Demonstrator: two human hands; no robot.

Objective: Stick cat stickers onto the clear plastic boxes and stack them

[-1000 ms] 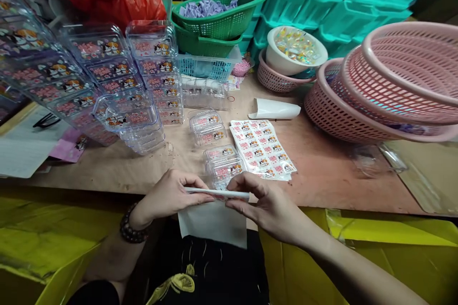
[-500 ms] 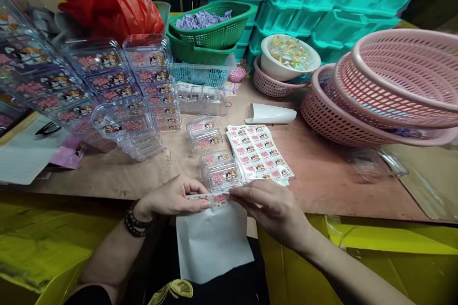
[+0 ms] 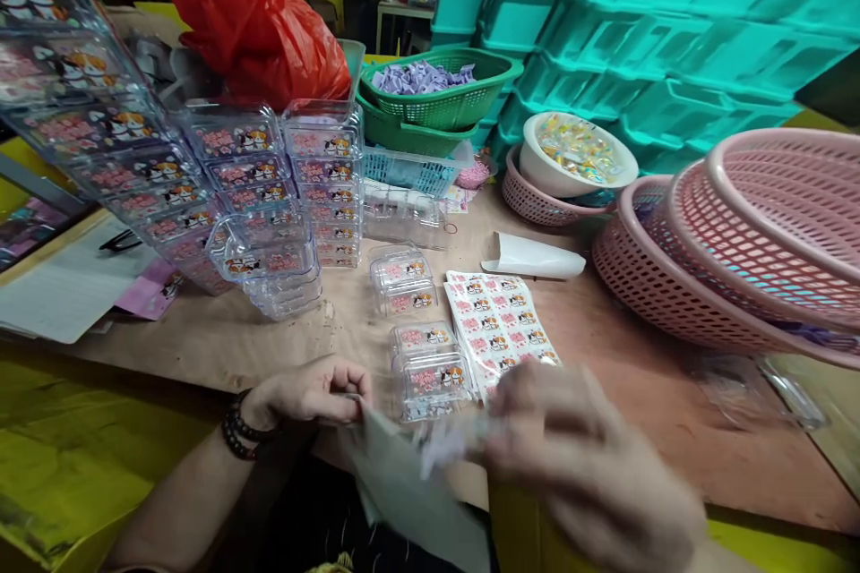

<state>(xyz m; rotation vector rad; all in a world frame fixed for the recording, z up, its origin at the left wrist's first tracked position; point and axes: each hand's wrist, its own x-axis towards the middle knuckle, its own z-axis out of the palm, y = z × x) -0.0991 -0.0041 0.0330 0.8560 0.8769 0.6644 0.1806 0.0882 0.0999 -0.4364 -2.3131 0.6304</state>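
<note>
- We hold a pale paper sheet (image 3: pixel 420 492) just before the near edge of the table (image 3: pixel 302 336), above the lap; it hangs tilted and is partly blurred.
- Our left hand (image 3: pixel 319 389) grasps its upper corner between thumb and bent fingers.
- Our right hand (image 3: pixel 581 457) is strongly blurred; a whitish piece (image 3: pixel 447 446) shows at its fingertips, but we cannot tell whether the fingers pinch it.
- Beyond the hands, we see small clear plastic boxes (image 3: pixel 436 380) with cat stickers, and just beside them, cat sticker sheets (image 3: pixel 507 313) lying in a pile.
- Behind these sheets lies a curled white paper (image 3: pixel 537 257).
- To the left, we have tall stacks of stickered boxes (image 3: pixel 329 197).
- To the right, pink plastic baskets (image 3: pixel 645 277) lean in one another.
- Farther back stand teal bins (image 3: pixel 645 45).
</note>
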